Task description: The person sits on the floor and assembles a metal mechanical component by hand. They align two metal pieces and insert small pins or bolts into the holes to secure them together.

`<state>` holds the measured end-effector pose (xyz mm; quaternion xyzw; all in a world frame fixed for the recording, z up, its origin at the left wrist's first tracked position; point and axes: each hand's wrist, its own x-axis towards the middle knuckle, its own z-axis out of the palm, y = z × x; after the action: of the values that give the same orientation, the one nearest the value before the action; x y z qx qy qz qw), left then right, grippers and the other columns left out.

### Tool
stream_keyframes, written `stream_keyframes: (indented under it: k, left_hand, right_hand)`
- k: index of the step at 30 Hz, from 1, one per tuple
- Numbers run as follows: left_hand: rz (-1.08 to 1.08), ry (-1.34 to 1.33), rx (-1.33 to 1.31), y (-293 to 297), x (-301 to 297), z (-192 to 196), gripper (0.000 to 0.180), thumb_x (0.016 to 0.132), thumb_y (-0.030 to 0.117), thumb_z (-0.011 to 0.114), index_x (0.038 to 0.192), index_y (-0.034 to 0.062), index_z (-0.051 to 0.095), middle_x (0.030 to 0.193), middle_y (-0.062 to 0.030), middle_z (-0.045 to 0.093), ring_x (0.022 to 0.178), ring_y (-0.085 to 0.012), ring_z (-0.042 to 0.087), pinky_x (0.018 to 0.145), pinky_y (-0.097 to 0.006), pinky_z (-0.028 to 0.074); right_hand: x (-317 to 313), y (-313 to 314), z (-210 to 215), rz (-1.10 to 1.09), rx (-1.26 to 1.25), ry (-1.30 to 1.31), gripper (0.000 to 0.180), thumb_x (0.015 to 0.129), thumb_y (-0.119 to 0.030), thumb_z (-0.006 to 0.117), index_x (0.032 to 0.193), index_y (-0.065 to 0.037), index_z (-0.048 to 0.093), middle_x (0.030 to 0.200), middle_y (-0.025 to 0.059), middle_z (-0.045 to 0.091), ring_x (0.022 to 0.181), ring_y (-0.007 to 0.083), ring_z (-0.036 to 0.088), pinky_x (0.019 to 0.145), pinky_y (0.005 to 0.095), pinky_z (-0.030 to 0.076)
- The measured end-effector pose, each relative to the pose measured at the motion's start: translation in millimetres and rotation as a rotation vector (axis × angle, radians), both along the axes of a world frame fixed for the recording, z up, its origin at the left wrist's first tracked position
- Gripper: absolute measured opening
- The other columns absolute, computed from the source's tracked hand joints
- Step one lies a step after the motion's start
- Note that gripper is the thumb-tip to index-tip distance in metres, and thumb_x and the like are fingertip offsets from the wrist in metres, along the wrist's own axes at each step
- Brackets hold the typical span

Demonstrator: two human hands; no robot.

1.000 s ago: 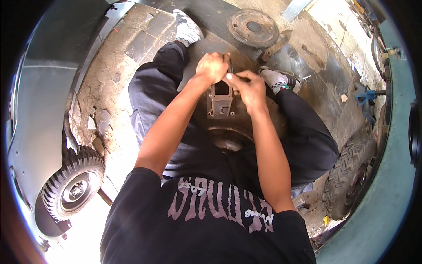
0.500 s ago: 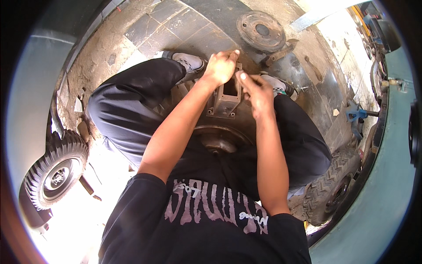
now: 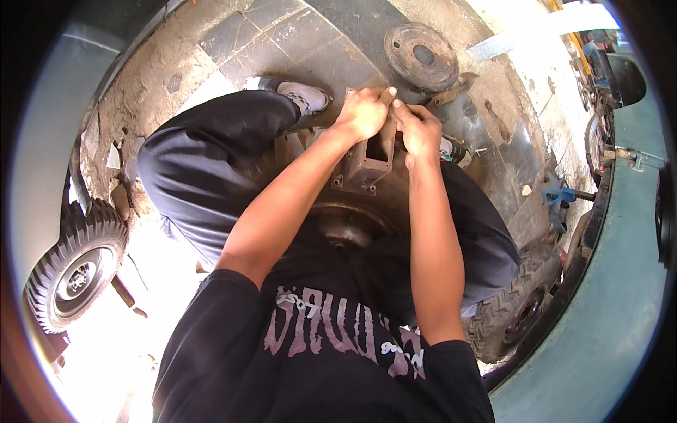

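Observation:
Between my knees stands a rusty, open-topped rectangular metal housing (image 3: 371, 171), its flange showing bolt holes. My left hand (image 3: 363, 115) is closed over the far left of the housing, thumb and fingers pressed together. Close against it, at the far right rim, my right hand (image 3: 421, 134) is also closed, its thumb tip beside the left one. Whatever the fingers pinch is too small or hidden to make out. Nearer to me, below the housing, lies a round dark metal part (image 3: 345, 222), partly covered by my shirt and legs.
A rusty round metal drum (image 3: 421, 55) lies on the floor beyond my right hand, with a metal bracket (image 3: 455, 90) beside it. Treaded wheels stand at left (image 3: 77, 278) and right (image 3: 518, 310). A blue tool (image 3: 557, 196) and a green vehicle panel (image 3: 606, 282) are at right.
My right hand has moved away from me, up to my left hand, so the thumbs now nearly meet. The left hand has shifted slightly, and the whole view has moved a little.

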<state>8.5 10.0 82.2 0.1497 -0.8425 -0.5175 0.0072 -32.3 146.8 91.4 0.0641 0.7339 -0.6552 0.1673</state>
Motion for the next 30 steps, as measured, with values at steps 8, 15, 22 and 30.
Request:
stream_keyframes:
  k: [8,15,22,30]
  left_hand:
    - [0.080,-0.022,0.026,-1,6,8,0.060,0.112,0.048,0.042,0.114,-0.0029,0.074,0.110,-0.0310,0.073,0.114,-0.0503,0.066,0.101,-0.053,0.049]
    - [0.058,0.022,-0.028,0,1,-3,0.061,0.112,0.049,0.041,0.114,-0.0017,0.075,0.108,-0.0322,0.072,0.114,-0.0506,0.066,0.100,-0.055,0.049]
    - [0.071,-0.031,0.068,-6,1,-9,0.061,0.112,0.050,0.042,0.117,-0.0026,0.074,0.109,-0.0299,0.075,0.110,-0.0477,0.070,0.098,-0.051,0.052]
    - [0.126,-0.058,0.149,-6,-3,-10,0.058,0.112,0.047,0.044,0.111,-0.0034,0.073,0.104,-0.0289,0.075,0.108,-0.0473,0.070,0.097,-0.051,0.052]
  right_hand:
    - [56,23,7,-0.018,0.091,-0.003,0.030,0.092,-0.024,0.087,0.095,0.003,0.075,0.078,0.0034,0.069,0.068,0.0096,0.057,0.063,0.0270,0.044]
    - [17,-1,-9,-0.058,0.040,0.095,0.031,0.093,-0.026,0.087,0.093,0.002,0.074,0.074,0.0011,0.066,0.066,0.0089,0.056,0.061,0.0279,0.043]
    - [65,20,-4,-0.051,0.191,0.144,0.038,0.092,-0.033,0.087,0.095,0.004,0.076,0.080,0.0043,0.071,0.073,0.0120,0.062,0.070,0.0298,0.050]
    - [21,3,-24,-0.029,0.339,0.236,0.042,0.091,-0.034,0.086,0.097,0.006,0.076,0.087,0.0128,0.078,0.081,0.0180,0.070,0.079,0.0346,0.055]
